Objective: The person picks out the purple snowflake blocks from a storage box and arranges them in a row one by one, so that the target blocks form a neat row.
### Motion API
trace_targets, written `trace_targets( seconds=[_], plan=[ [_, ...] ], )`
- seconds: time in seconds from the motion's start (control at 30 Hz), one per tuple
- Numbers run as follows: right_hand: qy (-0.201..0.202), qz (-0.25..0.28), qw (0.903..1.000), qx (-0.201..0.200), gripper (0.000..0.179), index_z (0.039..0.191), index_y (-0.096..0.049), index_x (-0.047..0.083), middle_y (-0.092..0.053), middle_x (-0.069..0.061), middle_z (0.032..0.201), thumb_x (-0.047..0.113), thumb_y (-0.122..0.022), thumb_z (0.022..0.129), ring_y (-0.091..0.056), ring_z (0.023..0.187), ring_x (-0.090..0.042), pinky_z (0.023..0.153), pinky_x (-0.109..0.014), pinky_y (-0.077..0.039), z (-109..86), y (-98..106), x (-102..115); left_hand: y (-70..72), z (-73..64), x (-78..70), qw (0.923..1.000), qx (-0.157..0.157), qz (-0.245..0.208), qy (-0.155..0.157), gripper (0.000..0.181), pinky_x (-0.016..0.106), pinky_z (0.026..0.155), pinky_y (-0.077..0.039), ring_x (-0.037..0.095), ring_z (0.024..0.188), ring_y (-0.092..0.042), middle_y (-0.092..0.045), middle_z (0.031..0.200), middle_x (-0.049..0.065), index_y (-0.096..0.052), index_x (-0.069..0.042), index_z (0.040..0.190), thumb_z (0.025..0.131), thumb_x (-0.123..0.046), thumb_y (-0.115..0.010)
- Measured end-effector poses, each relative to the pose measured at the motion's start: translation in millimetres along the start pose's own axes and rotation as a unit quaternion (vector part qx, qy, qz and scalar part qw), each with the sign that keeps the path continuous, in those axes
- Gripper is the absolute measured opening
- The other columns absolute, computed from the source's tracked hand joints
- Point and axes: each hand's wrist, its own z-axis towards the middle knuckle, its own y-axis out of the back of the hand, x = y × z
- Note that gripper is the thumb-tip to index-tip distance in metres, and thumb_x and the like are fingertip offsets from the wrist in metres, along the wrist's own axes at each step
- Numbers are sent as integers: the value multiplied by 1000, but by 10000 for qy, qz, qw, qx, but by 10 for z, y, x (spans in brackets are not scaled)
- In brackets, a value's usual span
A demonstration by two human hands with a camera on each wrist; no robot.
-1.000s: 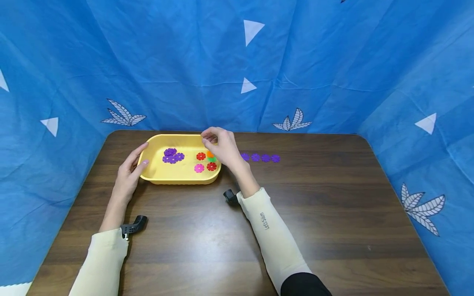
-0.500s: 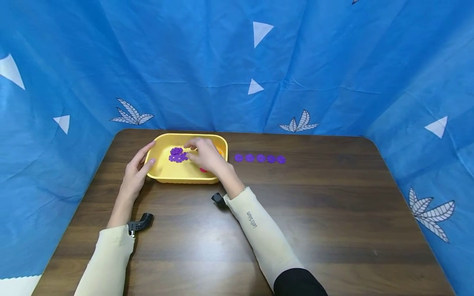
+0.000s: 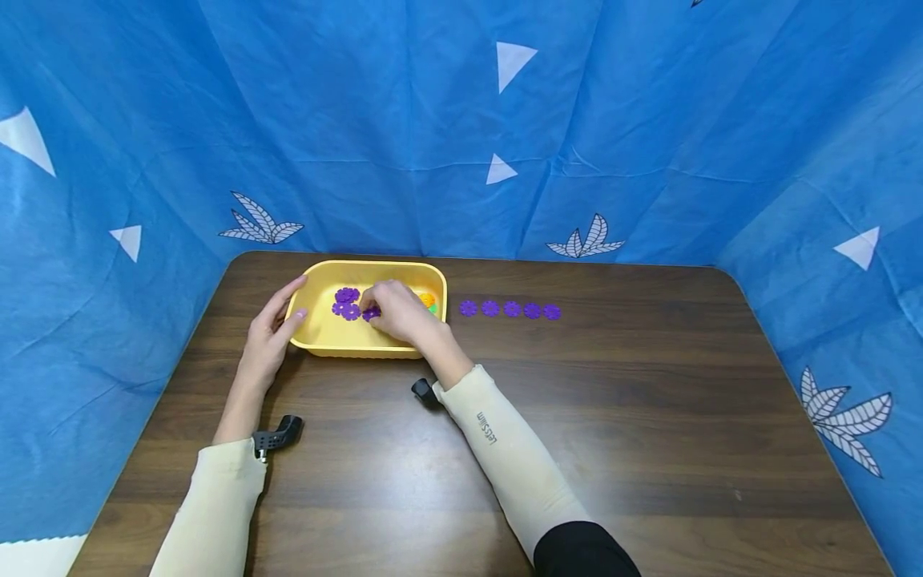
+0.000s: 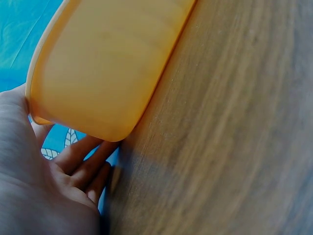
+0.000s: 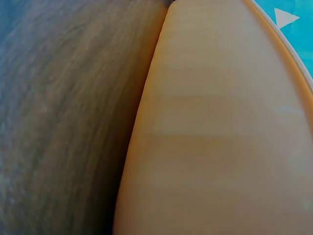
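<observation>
A yellow plastic tray (image 3: 339, 351) stands at the back left of the table. My left hand (image 3: 268, 336) holds its left end, the thumb at the rim and the other fingers against the end wall; the tray's outer wall (image 4: 107, 68) fills much of the left wrist view. Inside the tray, my right hand (image 3: 404, 312) reaches down and pinches a purple flower-shaped disc (image 3: 371, 313). Left of those fingertips lies a cluster of purple discs (image 3: 347, 301). An orange disc (image 3: 427, 300) and part of a green one show behind the hand, which hides other pieces. The right wrist view shows no fingers, only tray wall and table.
Several purple flower-shaped discs (image 3: 511, 308) lie in a row on the wooden table (image 3: 649, 417), right of the tray. A blue cloth (image 3: 404, 128) with white triangles and leaf prints hangs behind and at both sides.
My right hand has moved from the tray's right end to its middle, down to a purple disc. The left hand stays on the tray. The whole head view has shifted slightly.
</observation>
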Motion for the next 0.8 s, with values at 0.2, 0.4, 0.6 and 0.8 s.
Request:
trace_targets(
  seconds=[0.2, 0.4, 0.6, 0.8],
  plan=[
    [-23, -270, 9996, -26, 25, 116, -80, 12, -76, -2, 114, 9, -82, 92, -64, 108, -17, 100, -28, -51, -3, -21, 6, 6, -4, 20, 10000, -14, -21, -57, 54, 6, 98, -45, 12, 136, -52, -45, 166, 7, -46, -25, 161, 109, -20, -58],
    [-2, -396, 9992, -49, 24, 116, -80, 13, -75, 0, 112, 13, -83, 92, -62, 107, -17, 99, -27, -50, 2, -33, -3, 4, 5, 25, 9999, 11, -54, -110, 53, 6, 98, -45, 12, 135, -53, -45, 165, 8, -46, -24, 161, 109, -22, -58],
    [6, -234, 9996, -140, 22, 111, -78, 11, -73, -1, 105, 9, -82, 90, -60, 100, -15, 92, -24, -49, -6, -27, -19, -1, 8, 16, 9999, -2, 81, -70, 54, 6, 99, -44, 16, 140, -51, -44, 166, 6, -45, -26, 161, 109, -22, -58],
    [76, -182, 9991, -365, 26, 113, -76, 11, -70, -1, 106, 8, -80, 87, -62, 98, -12, 88, -21, -51, -25, 8, -11, 12, 11, 19, 9998, -31, 212, -22, 55, 5, 100, -43, 21, 143, -49, -43, 167, 5, -45, -26, 162, 109, -20, -58]
  ],
)
